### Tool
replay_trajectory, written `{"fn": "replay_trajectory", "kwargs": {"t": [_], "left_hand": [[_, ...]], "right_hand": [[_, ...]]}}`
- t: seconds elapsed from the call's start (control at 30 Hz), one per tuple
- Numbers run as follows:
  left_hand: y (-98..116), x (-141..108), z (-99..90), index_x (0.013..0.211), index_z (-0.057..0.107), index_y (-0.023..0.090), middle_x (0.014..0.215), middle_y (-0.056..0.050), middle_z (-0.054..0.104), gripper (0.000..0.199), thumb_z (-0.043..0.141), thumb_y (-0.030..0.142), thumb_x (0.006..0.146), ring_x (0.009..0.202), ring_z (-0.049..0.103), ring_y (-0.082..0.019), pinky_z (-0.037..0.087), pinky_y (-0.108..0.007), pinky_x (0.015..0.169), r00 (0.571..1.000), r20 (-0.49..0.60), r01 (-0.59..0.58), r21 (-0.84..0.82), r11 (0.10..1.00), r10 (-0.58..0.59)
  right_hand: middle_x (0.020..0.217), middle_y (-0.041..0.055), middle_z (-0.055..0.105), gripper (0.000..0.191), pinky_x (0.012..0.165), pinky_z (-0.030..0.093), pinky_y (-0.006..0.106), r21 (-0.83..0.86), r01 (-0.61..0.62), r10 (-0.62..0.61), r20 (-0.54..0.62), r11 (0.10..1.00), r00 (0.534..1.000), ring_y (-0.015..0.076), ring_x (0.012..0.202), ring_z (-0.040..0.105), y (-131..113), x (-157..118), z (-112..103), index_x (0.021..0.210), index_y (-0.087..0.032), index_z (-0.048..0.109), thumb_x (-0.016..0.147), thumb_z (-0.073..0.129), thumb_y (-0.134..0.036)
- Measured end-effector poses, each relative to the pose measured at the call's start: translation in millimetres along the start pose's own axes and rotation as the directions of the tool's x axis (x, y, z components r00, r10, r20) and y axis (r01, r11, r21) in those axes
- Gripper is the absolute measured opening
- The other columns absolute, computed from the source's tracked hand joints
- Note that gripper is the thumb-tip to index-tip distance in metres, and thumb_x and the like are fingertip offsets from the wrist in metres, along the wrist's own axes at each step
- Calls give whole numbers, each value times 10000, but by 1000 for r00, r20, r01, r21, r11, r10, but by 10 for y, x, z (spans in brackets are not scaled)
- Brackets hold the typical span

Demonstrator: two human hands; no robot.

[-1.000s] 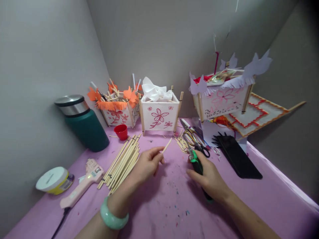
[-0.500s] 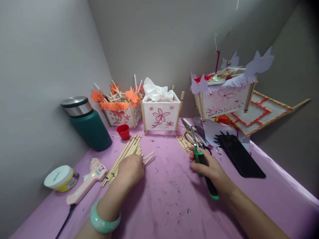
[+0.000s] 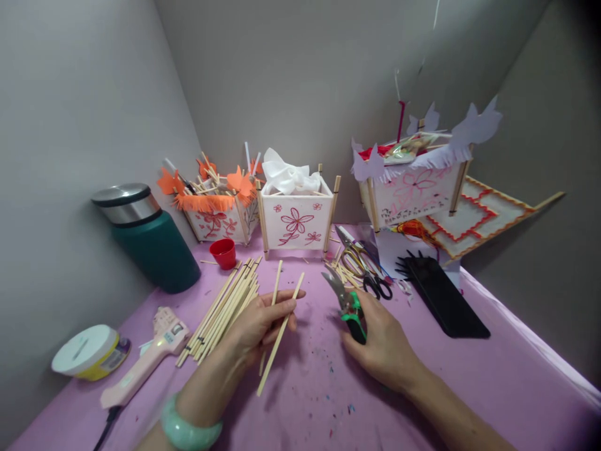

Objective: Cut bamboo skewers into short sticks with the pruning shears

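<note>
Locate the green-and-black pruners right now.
Head view, just right of centre: the pruners are in the right hand, blades pointing away, on the near side of the gold-handled scissors.

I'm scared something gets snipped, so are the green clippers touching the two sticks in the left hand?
Apart. The head view shows purple table between the green clippers and the two sticks in the left hand.
</note>
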State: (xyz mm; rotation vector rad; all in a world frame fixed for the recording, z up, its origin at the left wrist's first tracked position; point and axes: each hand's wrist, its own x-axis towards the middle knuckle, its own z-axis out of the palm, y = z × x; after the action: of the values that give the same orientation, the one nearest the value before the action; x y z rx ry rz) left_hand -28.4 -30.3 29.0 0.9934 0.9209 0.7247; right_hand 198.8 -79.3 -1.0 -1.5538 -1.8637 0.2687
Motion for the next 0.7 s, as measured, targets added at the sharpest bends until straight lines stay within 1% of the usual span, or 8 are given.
{"fn": "replay_trajectory", "kwargs": {"t": [0.1,0.2,0.27,0.43,0.57,0.7], "left_hand": [[-71,28,90,1214,614,105,517,41,585,550,706,369,741,319,230,-26,95,-216,356,998,-56,1,51,999,2],[-113,36,176,1280,582,76,484,46,566,618,691,364,743,317,258,-34,113,-209,346,997,-76,4,84,996,3],[-132,35,210,1301,572,73,476,46,562,639,694,353,740,326,281,-38,130,-202,348,997,-80,11,83,996,-5],[-170,37,227,1331,561,92,455,57,542,675,711,376,738,326,270,-38,130,-200,353,996,-80,31,65,997,-26],[-186,35,224,1341,562,109,464,63,526,692,722,408,738,331,276,-36,139,-199,356,998,-54,28,50,998,-25],[-190,37,212,1297,608,124,463,67,504,675,748,435,715,334,275,-35,137,-200,359,999,-37,23,45,999,-22]], "right_hand": [[1235,148,578,497,988,410,471,-88,38,-34,50,995,998,316,1162,524,-29,-20,20,1205,-199,479,719,585,-204],[1179,149,591,409,966,417,476,-139,35,-22,93,990,995,320,1113,534,-67,-35,27,1132,-194,512,730,589,-220],[1162,156,590,384,954,417,478,-159,19,-1,114,987,994,324,1094,534,-88,-41,30,1108,-183,520,733,588,-230],[1100,139,595,371,905,420,450,-163,-5,29,148,987,989,310,1031,533,-115,-61,32,1106,-178,517,745,580,-237],[1035,115,594,285,846,417,408,-163,-14,39,154,986,987,283,959,531,-129,-69,25,1015,-197,516,737,577,-223],[952,82,587,221,768,403,354,-142,-34,58,164,989,985,251,883,523,-152,-57,10,906,-216,487,703,568,-183]]}}
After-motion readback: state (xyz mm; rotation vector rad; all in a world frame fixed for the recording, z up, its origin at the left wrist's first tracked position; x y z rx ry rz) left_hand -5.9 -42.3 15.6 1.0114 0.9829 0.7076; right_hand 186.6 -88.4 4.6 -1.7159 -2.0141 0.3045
